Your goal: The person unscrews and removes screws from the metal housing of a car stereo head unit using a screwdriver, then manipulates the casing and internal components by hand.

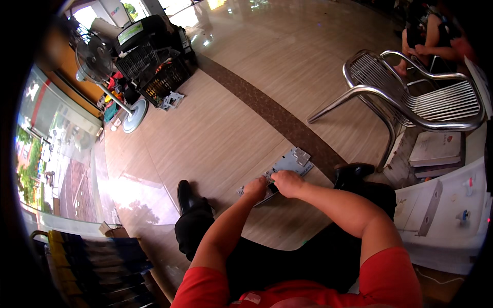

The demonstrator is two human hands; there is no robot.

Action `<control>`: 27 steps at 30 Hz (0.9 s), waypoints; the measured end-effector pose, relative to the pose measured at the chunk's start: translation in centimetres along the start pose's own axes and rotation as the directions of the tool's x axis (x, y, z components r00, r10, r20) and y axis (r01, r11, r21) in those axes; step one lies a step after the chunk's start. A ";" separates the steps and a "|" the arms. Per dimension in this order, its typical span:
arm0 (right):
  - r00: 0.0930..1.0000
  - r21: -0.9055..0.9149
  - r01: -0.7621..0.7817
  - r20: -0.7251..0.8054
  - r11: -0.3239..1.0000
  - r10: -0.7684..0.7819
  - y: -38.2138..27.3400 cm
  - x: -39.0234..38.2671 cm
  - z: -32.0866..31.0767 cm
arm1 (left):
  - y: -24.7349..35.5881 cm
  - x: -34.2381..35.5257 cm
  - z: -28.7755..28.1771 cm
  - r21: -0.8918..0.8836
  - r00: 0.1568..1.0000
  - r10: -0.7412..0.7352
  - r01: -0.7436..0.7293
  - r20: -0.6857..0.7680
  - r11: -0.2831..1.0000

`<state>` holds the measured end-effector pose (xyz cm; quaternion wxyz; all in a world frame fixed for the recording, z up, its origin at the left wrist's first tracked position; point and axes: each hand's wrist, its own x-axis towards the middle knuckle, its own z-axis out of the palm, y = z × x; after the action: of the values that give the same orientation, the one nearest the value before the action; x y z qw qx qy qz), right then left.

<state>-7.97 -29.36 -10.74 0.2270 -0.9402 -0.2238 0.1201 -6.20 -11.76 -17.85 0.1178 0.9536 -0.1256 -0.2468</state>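
Note:
A long grey metal panel [288, 163], with a raised block at its far right end, lies slantwise between my feet. It looks like a chassis or cover from some device; I cannot tell whether it rests on the floor. My left hand [255, 189] is closed at the panel's middle, fingers curled. Close beside it, my right hand [287, 183] is closed too, its thumb side toward the left hand. A small dark part [272, 188] shows between the two hands. What the fingers pinch is hidden under them.
To the right stand steel slatted chairs [395, 92], stacked books [436, 149] and a white box [441, 220]. A person [431, 41] sits beyond. A pedestal fan [134, 115] and black crates [164, 82] are far left. Nearer left is a rack of packages [97, 267].

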 end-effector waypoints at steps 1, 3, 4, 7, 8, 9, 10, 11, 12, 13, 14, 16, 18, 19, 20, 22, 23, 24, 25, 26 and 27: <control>1.000 -0.003 -0.007 0.009 1.000 0.007 0.0 0.0 -0.3 | -0.1 -0.1 -0.2 0.006 1.000 -0.011 0.011 -0.003 1.000; 0.999 -0.019 -0.033 0.031 0.999 0.033 -0.1 0.0 -0.6 | -0.3 -0.1 -0.4 0.026 1.000 -0.010 0.010 -0.017 1.000; 0.998 -0.031 -0.051 0.045 0.998 0.052 -0.1 0.0 -0.8 | -0.4 -0.2 -0.5 0.038 1.000 0.002 -0.001 -0.028 0.999; 0.992 -0.067 -0.094 0.080 0.993 0.099 -0.1 -0.1 -1.5 | 0.0 -0.6 -1.4 0.074 0.998 0.015 -0.010 -0.066 0.997; 0.990 -0.078 -0.105 0.091 0.991 0.112 -0.1 -0.1 -1.6 | 0.2 -0.9 -1.8 0.086 0.997 0.014 -0.007 -0.079 0.996; 0.989 -0.079 -0.112 0.093 0.991 0.119 0.0 -0.1 -1.7 | 0.4 -1.0 -2.1 0.099 0.994 0.035 -0.024 -0.106 0.995; 0.988 -0.080 -0.118 0.095 0.990 0.126 0.0 -0.2 -1.9 | 0.6 -1.2 -2.4 0.112 0.989 0.056 -0.041 -0.133 0.993; 0.986 -0.081 -0.125 0.097 0.989 0.132 -0.1 -0.2 -2.1 | 0.8 -1.4 -2.7 0.125 0.984 0.077 -0.057 -0.160 0.991; 0.985 -0.088 -0.130 0.102 0.988 0.139 -0.2 -0.3 -2.3 | 1.1 -1.6 -3.1 0.138 0.982 0.081 -0.057 -0.168 0.989; 0.984 -0.094 -0.135 0.106 0.986 0.145 -0.2 -0.4 -2.5 | 1.3 -1.8 -3.5 0.151 0.981 0.084 -0.058 -0.177 0.987; 0.982 -0.103 -0.141 0.109 0.985 0.152 -0.3 -0.6 -2.7 | 1.5 -2.0 -3.8 0.164 0.978 0.090 -0.059 -0.187 0.985; 0.988 -0.067 -0.132 0.066 0.989 0.137 0.2 -0.9 -2.5 | 1.7 -2.1 -4.2 0.201 0.968 0.109 -0.063 -0.226 0.978; 0.986 -0.064 -0.147 0.075 0.987 0.152 -0.1 -1.1 -2.9 | 1.6 -2.2 -4.8 0.200 0.960 0.094 -0.041 -0.262 0.979; 0.979 -0.078 -0.167 0.104 0.983 0.174 -0.2 -1.1 -3.2 | 1.5 -2.1 -5.2 0.182 0.958 0.071 -0.020 -0.278 0.983; 0.971 -0.093 -0.185 0.133 0.978 0.196 -0.5 -1.1 -3.7 | 1.3 -2.1 -5.6 0.164 0.955 0.047 0.002 -0.294 0.987; 0.971 -0.042 -0.220 0.080 0.975 0.223 -0.7 -1.1 -4.4 | 0.7 -1.9 -6.5 0.013 0.919 0.024 -0.021 -0.393 1.000; 0.971 -0.016 -0.234 0.053 0.972 0.234 -0.9 -1.0 -4.7 | 0.8 -2.0 -7.5 -0.062 0.907 -0.007 -0.022 -0.422 0.998; 0.970 0.038 -0.243 0.015 0.969 0.243 -1.2 -0.6 -5.2 | 0.7 -2.1 -8.2 -0.138 0.893 -0.039 -0.026 -0.448 0.990; 0.967 0.090 -0.250 -0.022 0.964 0.253 -1.4 -0.2 -5.6 | -0.8 -1.2 -7.9 -0.277 0.870 -0.018 -0.137 -0.492 0.951; 0.961 0.141 -0.260 -0.057 0.955 0.270 -1.5 0.2 -6.1 | -0.1 -1.6 -9.0 -0.490 0.891 -0.069 -0.181 -0.448 0.853; 0.964 0.188 -0.210 -0.125 0.960 0.235 -1.5 0.4 -6.9 | 1.6 -2.6 -11.2 -0.679 0.914 -0.104 -0.211 -0.392 0.703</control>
<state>-5.94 -30.51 -4.09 0.3085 -0.9424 -0.0877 0.0945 -3.04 -10.64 -6.75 0.5053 0.8597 -0.0226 -0.0713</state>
